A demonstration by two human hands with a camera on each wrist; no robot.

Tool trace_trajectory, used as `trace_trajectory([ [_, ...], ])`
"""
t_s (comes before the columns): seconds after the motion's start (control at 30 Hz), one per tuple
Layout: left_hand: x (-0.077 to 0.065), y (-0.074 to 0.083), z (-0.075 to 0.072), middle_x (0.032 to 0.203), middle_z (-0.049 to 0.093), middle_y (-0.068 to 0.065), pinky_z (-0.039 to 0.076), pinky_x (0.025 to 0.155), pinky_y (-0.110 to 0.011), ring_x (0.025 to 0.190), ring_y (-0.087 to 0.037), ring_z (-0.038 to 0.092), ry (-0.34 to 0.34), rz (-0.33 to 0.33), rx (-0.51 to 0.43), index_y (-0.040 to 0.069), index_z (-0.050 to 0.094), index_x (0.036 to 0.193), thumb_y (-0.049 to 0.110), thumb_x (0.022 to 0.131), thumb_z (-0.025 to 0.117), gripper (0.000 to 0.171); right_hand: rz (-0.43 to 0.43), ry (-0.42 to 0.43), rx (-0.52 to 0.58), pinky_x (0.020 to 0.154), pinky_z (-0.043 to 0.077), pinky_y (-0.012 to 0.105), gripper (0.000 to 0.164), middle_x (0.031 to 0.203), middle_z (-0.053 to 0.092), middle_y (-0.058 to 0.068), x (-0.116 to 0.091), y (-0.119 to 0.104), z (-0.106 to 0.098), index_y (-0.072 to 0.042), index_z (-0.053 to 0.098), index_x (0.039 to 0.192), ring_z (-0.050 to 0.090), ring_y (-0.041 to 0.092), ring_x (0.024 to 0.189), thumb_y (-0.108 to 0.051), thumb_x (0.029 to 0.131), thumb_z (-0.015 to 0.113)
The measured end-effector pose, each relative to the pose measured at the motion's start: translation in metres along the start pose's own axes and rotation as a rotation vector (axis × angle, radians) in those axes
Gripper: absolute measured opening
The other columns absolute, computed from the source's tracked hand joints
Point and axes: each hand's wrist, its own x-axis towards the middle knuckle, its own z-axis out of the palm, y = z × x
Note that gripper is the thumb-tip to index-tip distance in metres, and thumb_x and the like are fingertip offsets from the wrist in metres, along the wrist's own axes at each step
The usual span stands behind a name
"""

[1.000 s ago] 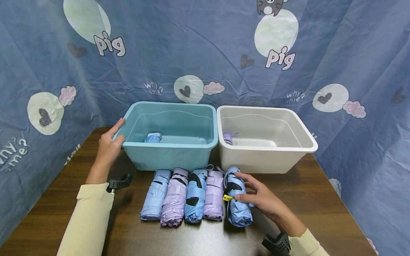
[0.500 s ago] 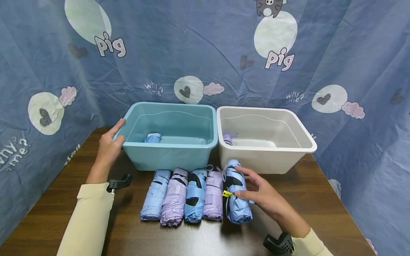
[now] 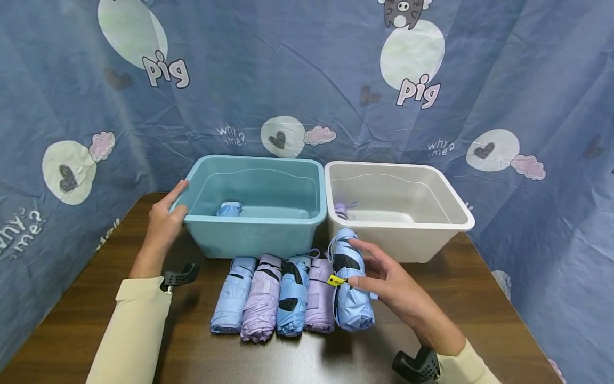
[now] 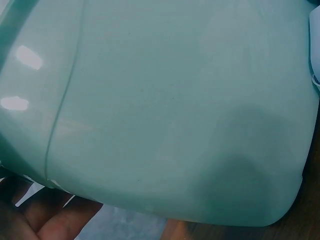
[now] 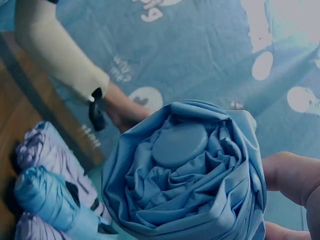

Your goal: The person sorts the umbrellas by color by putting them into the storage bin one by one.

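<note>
My right hand [image 3: 394,285] grips a folded light-blue umbrella [image 3: 355,309] with a black band and a small yellow tag [image 3: 335,280]. The umbrella is raised over the table, its top overlapping the white bin's front wall in the head view. Its bunched end fills the right wrist view. My left hand [image 3: 163,223] holds the left rim of the teal bin [image 3: 254,240], with some fingers [image 4: 70,220] showing past the bin's edge in the left wrist view. A blue folded umbrella [image 3: 229,208] lies inside this bin.
Beside the teal bin stands the white bin [image 3: 384,245], with a purple folded umbrella [image 3: 341,209] inside. Several blue and purple folded umbrellas [image 3: 259,304] lie in a row on the wooden table [image 3: 201,357]. A patterned blue cloth [image 3: 307,64] hangs behind.
The right hand has lifted the light-blue umbrella off the table and carried it slightly up and left, toward the bins. The left hand stays on the teal bin's rim.
</note>
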Motion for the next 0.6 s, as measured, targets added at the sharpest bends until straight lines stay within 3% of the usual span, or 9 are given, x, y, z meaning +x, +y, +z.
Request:
trace_trajectory([
  [0.27,0.001,-0.001,-0.001,0.154,0.033,0.005,0.027,0.104,-0.046,0.14,-0.018,0.027,0.005,0.006,0.009,0.023,0.04,0.148,0.01,0.09,0.038,0.06,-0.043,-0.016,-0.005,0.087,0.049,0.047,0.07,0.139,0.04,0.021,0.002,-0.014,0.011,-0.03,0.038,0.147,0.05,0.035,0.116,-0.011,0.086,0.069],
  [0.6,-0.001,-0.001,-0.002,0.153,0.033,0.006,0.028,0.095,-0.036,0.134,-0.016,0.032,0.01,0.002,0.039,0.025,0.04,0.149,0.011,0.09,0.038,0.06,-0.095,-0.044,-0.004,0.084,0.05,0.049,0.071,0.14,0.038,0.018,0.011,-0.04,0.019,-0.029,0.037,0.147,0.051,0.037,0.116,-0.01,0.086,0.069],
])
